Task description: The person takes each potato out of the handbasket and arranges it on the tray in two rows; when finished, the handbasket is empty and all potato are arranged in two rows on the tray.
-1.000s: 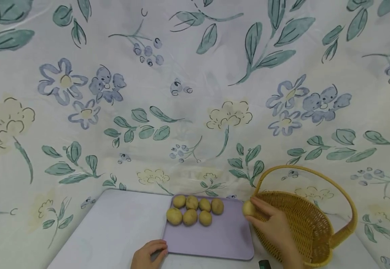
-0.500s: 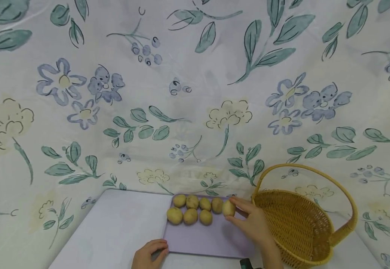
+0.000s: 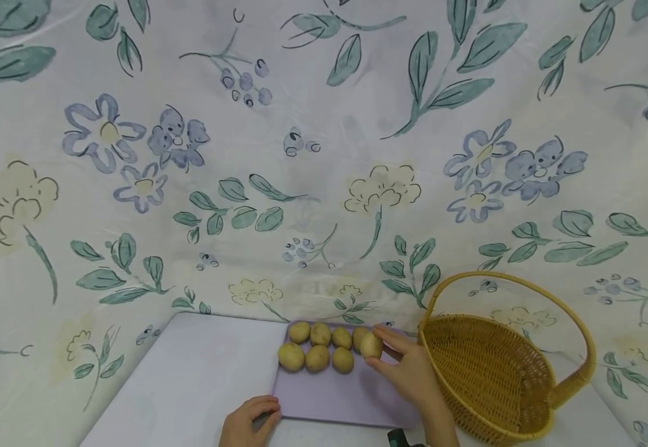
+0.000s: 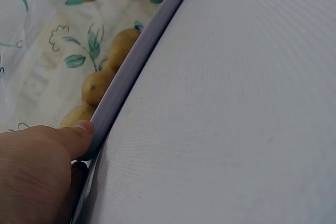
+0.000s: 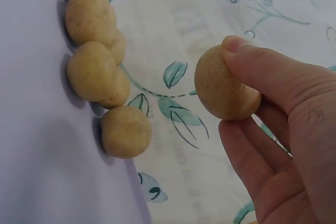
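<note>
A lilac tray [image 3: 346,397] bears two rows of potatoes [image 3: 317,358], several at the back and three in front of them. My right hand [image 3: 413,375] pinches another potato [image 5: 224,83] between thumb and fingertips. In the head view it overlaps the right end of the back row; in the right wrist view it is held up apart from the others. At the tray's near left corner, my left hand [image 3: 250,423] grips the rim, its thumb [image 4: 79,132] lying along the edge in the left wrist view.
Right of the tray stands a wicker basket [image 3: 469,354] with a tall arched handle [image 3: 516,282]. The white table [image 3: 200,366] stretches left of the tray. Behind everything hangs a floral cloth [image 3: 324,186]. A dark band [image 3: 397,438] shows by my right wrist.
My right hand has carried the potato left, from the basket's rim to the right end of the back row. The left hand has stayed at the tray's corner.
</note>
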Demonstrator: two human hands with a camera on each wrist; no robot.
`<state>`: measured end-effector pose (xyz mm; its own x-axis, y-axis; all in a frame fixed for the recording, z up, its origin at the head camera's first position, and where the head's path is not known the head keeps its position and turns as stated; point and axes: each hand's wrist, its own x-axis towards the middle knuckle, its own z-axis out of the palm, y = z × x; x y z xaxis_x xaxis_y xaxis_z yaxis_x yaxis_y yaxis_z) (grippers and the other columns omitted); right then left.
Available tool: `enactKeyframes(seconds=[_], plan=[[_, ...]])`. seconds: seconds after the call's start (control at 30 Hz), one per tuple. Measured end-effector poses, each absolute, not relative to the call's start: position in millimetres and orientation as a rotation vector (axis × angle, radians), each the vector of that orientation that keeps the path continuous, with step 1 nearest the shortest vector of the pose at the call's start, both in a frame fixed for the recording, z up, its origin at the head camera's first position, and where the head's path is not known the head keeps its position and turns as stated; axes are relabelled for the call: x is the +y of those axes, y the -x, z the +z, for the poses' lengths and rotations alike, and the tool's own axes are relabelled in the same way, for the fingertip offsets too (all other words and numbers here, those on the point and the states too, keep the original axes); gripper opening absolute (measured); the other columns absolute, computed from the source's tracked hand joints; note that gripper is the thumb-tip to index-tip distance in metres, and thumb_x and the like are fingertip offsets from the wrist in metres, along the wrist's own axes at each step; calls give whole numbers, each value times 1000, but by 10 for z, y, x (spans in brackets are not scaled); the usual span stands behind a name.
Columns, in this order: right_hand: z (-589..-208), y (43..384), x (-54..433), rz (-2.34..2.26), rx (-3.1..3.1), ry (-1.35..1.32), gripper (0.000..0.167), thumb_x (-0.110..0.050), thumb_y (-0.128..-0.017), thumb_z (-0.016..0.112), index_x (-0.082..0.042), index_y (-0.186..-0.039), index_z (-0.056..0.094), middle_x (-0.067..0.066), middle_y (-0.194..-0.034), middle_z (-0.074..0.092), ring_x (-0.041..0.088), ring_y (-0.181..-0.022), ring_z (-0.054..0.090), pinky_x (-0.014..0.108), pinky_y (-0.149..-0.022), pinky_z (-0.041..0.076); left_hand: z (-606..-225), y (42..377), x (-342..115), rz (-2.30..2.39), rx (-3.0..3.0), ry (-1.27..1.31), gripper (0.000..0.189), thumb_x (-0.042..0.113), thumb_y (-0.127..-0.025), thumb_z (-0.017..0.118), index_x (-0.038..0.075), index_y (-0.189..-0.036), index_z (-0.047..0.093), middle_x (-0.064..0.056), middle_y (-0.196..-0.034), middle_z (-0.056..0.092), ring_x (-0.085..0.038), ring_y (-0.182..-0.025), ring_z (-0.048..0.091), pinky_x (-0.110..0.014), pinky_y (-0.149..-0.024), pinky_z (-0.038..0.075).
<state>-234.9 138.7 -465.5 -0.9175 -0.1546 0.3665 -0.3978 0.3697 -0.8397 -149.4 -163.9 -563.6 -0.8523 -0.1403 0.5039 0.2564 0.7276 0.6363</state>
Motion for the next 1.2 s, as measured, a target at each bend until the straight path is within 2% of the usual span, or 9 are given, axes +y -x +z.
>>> enactKeyframes(seconds=[0.2,0.4,0.7,0.93,1.2], plan=[[-4706,2371,1345,1581,-2411,-483,60,-3,-74,89,0,-130,67,18,-139,64,35,-130,61,28,-98,59,-5631,1492,-1639,-998,-2394,89,16,13,-74,89,22,-82,79,12,-93,77,-7,-89,74,-27,-80,62],[-4818,2417,1300,1512,-2444,-456,58,0,-75,88,3,-129,67,20,-137,65,36,-127,63,28,-97,59,-5640,1487,-1641,-1003,-2392,92,16,14,-74,90,23,-82,79,12,-92,77,-7,-89,73,-27,-80,62],[-5022,2487,1225,1424,-2483,-452,56,2,-74,87,11,-124,65,29,-131,65,45,-121,65,36,-95,60,-5626,1489,-1638,-1000,-2421,85,14,15,-75,89,22,-82,79,12,-93,77,-7,-90,73,-28,-81,62],[-5149,2509,1177,1245,-2608,-328,55,-7,-76,88,3,-126,68,22,-131,68,35,-118,69,35,-93,62,-5608,1485,-1632,-1019,-2458,71,14,16,-76,89,22,-83,79,12,-94,77,-9,-92,74,-29,-83,62],[-5226,2511,1158,1146,-2646,-312,56,-8,-76,89,3,-127,67,22,-131,68,37,-119,68,39,-94,61,-5591,1477,-1628,-1019,-2476,63,13,17,-76,88,22,-83,79,12,-95,77,-10,-93,74,-29,-84,62]])
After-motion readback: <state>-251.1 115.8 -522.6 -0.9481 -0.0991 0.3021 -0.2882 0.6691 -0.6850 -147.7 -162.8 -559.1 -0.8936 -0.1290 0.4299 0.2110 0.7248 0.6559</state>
